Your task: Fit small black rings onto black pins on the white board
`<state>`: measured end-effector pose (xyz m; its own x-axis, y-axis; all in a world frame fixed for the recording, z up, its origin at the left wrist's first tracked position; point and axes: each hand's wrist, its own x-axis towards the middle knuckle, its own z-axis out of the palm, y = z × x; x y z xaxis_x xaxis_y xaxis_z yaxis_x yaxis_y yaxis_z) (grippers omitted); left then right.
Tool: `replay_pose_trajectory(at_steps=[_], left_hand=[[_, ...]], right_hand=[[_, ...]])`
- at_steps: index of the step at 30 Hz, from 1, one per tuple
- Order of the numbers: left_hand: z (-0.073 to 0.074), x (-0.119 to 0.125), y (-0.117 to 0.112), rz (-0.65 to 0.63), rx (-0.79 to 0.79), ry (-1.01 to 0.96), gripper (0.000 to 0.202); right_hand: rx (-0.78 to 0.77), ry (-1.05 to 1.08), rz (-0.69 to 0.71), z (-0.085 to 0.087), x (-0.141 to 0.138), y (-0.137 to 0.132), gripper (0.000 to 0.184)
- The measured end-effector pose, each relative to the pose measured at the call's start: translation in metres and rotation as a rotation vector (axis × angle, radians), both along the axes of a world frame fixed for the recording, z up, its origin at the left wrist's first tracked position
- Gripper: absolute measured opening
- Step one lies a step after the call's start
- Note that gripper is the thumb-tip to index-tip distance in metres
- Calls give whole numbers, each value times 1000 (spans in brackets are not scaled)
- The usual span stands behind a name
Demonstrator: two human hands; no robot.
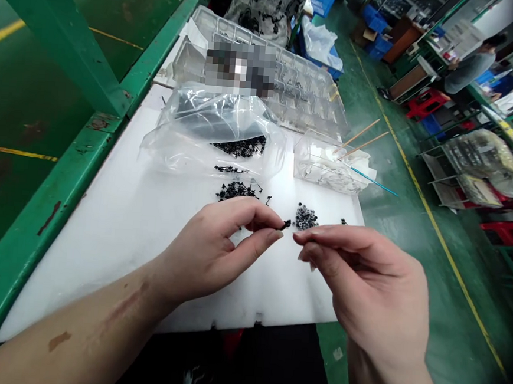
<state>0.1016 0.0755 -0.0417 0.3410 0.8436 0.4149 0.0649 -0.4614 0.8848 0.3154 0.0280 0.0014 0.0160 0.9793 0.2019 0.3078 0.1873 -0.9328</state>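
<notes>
Fine fingertip handling, apparently: near frame centre, your left hand [214, 251] pinches a small black part [286, 224]; your right hand [376, 284] looks narrow-gripped, contents indiscernible. Next move calls for steadiness.

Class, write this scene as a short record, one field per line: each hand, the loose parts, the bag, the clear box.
Left hand: pinches a small black part
Right hand: poised as if pinching; any held piece unclear
Loose parts: black pile; pile of small ring-like pieces to its right
Bag: clear plastic, black parts inside
Clear box: three thin sticks jut out
</notes>
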Motion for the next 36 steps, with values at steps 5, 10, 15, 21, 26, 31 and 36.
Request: replay_pose_trajectory(at_steps=[5,10,15,21,26,31,36], left_hand=[[2,-1,0,-3,40,29,7],[2,-1,0,-17,47,31,7],[1,-1,0,-26,43,20,7],[-1,0,-1,-26,90,8,10],[-4,1,0,-38,132,-4,14],[-7,0,0,13,202,45,9],[-5,-1,0,-6,190,70,4]], right_hand=[[188,-141,-15,-1,-8,3,24],[163,-82,5,-3,-14,7,29],[159,-103,16,-6,-15,9,28],[101,-103,7,-8,-12,13,24],[8,-110,96,-6,-7,15,17],[177,-254,107,-9,-6,14,18],[394,-353,116,-17,-8,13,24]])
